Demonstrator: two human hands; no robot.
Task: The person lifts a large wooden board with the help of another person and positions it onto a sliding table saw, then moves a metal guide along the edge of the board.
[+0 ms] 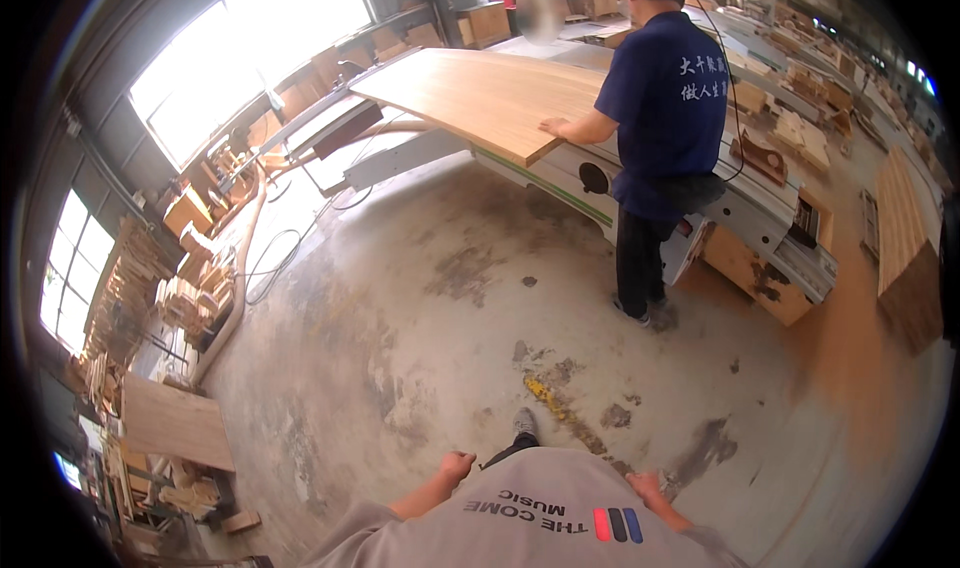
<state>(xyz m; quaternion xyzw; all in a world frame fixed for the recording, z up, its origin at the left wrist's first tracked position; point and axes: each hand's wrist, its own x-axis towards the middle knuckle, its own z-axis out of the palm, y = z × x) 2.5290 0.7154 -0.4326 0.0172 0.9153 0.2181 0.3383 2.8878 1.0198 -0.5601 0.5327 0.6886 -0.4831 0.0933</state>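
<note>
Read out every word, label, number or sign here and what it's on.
Grey fabric top, the wearer's: dark lettering, inverted in view, beside red, dark and blue bars; wording withheld.
Navy fabric shirt, the co-worker's: two rows of white characters across the back; wording withheld.
Elsewhere, any lettering is too small or blurred to read.

Counter (565,166): machine top, pale, green stripe (545,187) along its side | on counter: wide light-brown wooden panel (480,93), lying flat | floor (400,298): grey, dark stains (705,448), yellow patch (548,398) | on floor: thick hose (238,293), looped black cable (282,273), small wood block (240,521), orange-tan dust (850,348) at right
</note>
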